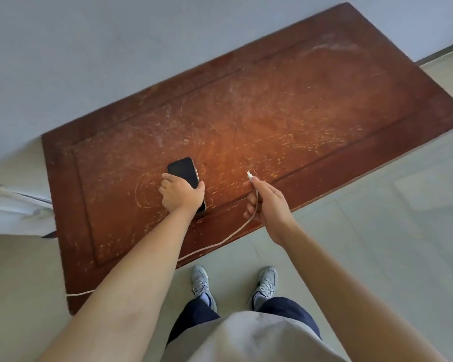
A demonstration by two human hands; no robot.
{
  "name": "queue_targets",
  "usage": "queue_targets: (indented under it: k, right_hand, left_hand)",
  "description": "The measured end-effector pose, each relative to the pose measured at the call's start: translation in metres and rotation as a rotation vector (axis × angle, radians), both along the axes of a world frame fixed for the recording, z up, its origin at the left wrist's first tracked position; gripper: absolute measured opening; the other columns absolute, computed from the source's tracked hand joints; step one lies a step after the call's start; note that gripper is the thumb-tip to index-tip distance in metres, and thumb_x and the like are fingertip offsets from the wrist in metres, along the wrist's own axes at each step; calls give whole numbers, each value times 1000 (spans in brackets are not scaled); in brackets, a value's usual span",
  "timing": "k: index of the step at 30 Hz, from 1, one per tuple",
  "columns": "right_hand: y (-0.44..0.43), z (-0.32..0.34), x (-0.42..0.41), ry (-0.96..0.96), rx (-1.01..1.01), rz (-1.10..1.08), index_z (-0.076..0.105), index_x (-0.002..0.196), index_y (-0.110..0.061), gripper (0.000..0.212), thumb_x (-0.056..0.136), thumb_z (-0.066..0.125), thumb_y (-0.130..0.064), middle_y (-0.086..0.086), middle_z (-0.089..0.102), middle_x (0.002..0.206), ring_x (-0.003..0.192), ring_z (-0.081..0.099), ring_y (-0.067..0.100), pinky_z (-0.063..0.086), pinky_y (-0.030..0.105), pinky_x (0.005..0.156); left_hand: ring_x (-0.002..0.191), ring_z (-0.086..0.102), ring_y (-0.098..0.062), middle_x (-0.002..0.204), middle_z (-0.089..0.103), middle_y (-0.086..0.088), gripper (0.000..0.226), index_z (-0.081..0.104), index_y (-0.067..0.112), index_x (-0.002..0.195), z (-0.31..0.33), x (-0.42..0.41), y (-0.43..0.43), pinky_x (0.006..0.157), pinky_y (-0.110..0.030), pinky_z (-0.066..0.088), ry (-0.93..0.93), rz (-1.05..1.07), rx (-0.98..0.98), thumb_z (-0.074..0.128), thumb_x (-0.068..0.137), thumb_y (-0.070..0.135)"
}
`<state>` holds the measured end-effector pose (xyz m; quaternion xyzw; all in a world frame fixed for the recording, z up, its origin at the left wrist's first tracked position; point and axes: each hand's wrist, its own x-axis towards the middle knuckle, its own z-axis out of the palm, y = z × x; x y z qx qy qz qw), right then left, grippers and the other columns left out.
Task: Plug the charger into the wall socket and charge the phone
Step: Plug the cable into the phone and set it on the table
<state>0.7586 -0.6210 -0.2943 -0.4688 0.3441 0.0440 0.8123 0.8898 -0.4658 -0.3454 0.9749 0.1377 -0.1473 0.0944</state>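
A black phone (182, 171) lies screen up on the scratched brown wooden table (285, 105). My left hand (181, 194) grips its near end from above, fingers around both edges. My right hand (266, 202) is a little to the right of the phone and holds a white charging cable (221, 241) near its end. The small plug tip (249, 175) sticks out above my fingers and points away from me. The cable runs down and left over the table's front edge and passes under my left forearm. No wall socket or charger block is in view.
A pale wall stands behind the table. Light tiled floor (390, 218) lies to the right and in front, where my grey shoes (203, 286) stand. Something white (11, 205) lies at the left edge beside the table.
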Motion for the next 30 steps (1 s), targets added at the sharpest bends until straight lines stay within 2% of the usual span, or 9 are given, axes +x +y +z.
queue_targets:
  k: [2, 5, 9, 13, 16, 19, 21, 24, 30]
  right_hand:
    - [1, 1, 6, -2, 3, -1, 71, 95, -13, 29, 102, 53, -35, -3, 50, 60, 50, 50, 12, 53, 31, 55]
    - [2, 9, 14, -10, 16, -50, 74, 97, -14, 30, 102, 51, -31, -2, 51, 62, 51, 51, 12, 52, 30, 54]
    - [11, 25, 30, -65, 69, -184, 76, 98, -12, 28, 99, 55, -30, -3, 52, 61, 50, 51, 12, 51, 30, 50]
    - [27, 41, 51, -126, 87, -242, 77, 95, -15, 27, 98, 56, -31, -5, 52, 61, 50, 51, 11, 49, 29, 51]
    - [38, 49, 57, -153, 96, -247, 76, 98, -15, 26, 99, 55, -30, -5, 52, 61, 51, 49, 11, 47, 29, 53]
    - [54, 58, 60, -170, 89, -238, 76, 97, -15, 27, 101, 53, -29, -5, 52, 60, 50, 49, 10, 48, 28, 51]
    - [63, 64, 58, -185, 72, -220, 76, 96, -15, 28, 102, 53, -28, -4, 52, 61, 50, 50, 10, 48, 28, 51]
    - [70, 70, 51, -213, 33, -186, 76, 97, -14, 29, 103, 52, -29, -2, 53, 64, 52, 51, 11, 49, 28, 52]
    - [69, 85, 35, -259, -31, -145, 79, 97, -14, 31, 104, 53, -29, 1, 64, 70, 61, 62, 14, 58, 30, 62]
  left_hand:
    - [127, 48, -37, 142, 47, -19, 106, 29, 0, 145, 5, 6, 12, 93, -49, 50, 25, 74, -111, 71, 71, 63]
    - [95, 64, -26, 120, 63, -9, 79, 54, 11, 118, 31, 17, 31, 82, -43, 55, 63, 323, -592, 80, 59, 56]
    - [81, 68, -21, 101, 68, -7, 73, 58, 13, 107, 85, 38, 58, 71, -38, 57, 240, 679, -1331, 93, 49, 43]
    - [58, 62, -15, 74, 63, -5, 65, 60, 10, 101, 125, 55, 83, 51, -26, 55, 303, 716, -1897, 96, 52, 33]
    - [77, 66, -17, 84, 66, -6, 67, 58, 11, 105, 139, 54, 92, 49, -24, 57, 371, 612, -2004, 96, 55, 33]
    - [87, 73, -24, 94, 75, -11, 78, 58, 7, 120, 142, 54, 101, 63, -32, 61, 326, 460, -2022, 95, 55, 30]
    - [93, 73, -28, 102, 74, -14, 79, 60, 11, 126, 141, 54, 105, 73, -39, 60, 316, 337, -1992, 89, 62, 46]
    - [118, 63, -35, 130, 66, -13, 76, 60, 26, 133, 139, 54, 109, 90, -54, 52, 346, 236, -1976, 64, 74, 74]
    - [132, 47, -46, 146, 51, -19, 88, 51, 25, 141, 135, 36, 97, 106, -69, 34, 473, 266, -2256, 55, 74, 81]
